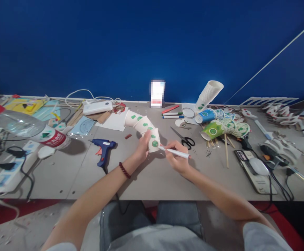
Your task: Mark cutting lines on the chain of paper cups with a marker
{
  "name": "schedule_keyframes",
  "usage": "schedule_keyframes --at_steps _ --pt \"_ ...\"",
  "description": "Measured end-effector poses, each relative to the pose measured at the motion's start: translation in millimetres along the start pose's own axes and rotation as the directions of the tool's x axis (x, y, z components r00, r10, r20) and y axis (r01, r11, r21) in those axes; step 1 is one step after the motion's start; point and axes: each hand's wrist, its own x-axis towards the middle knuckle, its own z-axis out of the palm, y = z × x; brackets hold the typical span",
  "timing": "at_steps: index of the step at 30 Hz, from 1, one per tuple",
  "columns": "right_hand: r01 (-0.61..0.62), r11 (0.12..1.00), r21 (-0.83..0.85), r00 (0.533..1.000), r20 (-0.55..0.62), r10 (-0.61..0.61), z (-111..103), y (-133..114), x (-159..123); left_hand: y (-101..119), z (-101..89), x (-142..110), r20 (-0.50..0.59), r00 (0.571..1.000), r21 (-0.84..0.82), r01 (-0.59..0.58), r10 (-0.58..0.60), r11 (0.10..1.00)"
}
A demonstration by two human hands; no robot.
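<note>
My left hand (142,145) is wrapped round the near end of a curved chain of white paper cups (154,140) with green dots, which reaches away to the upper left. In my right hand (178,157) a white marker (176,152) is pinched like a pen. Its tip points left and meets, or nearly meets, the side of the nearest cup. A blue hot glue gun (104,150) lies to the left of my left hand. Black-handled scissors (187,141) rest just beyond my right hand.
A plastic bottle (36,129) and a power strip (15,167) stand at left. Several markers (172,117) lie at the back, near a lit phone (157,93). Rightward are stacked cups (209,93), green and blue cup chains (214,129), a phone (256,181) and a mouse (258,166).
</note>
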Motion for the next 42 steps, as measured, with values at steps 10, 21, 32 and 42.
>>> schedule_keyframes --at_steps 10,21,32,42 --pt "-0.005 1.0 0.006 1.0 0.011 0.005 0.2 1.3 0.0 2.0 1.0 -1.7 0.003 1.0 0.006 0.005 -0.005 1.0" --pt "-0.007 1.0 -0.022 1.0 0.025 0.007 0.5 0.3 -0.8 -1.4 1.1 0.1 -0.016 1.0 -0.019 -0.001 0.001 1.0" --pt "0.068 0.995 -0.071 0.996 0.06 -0.063 -2.5 -3.0 -0.3 -2.8 0.3 1.2 -0.02 1.0 -0.022 -0.01 0.01 1.0" --pt "0.158 0.98 -0.123 0.987 0.029 -0.156 -0.3 -2.7 0.4 -0.8 2.8 -0.3 -0.024 1.0 -0.045 -0.007 0.005 0.999"
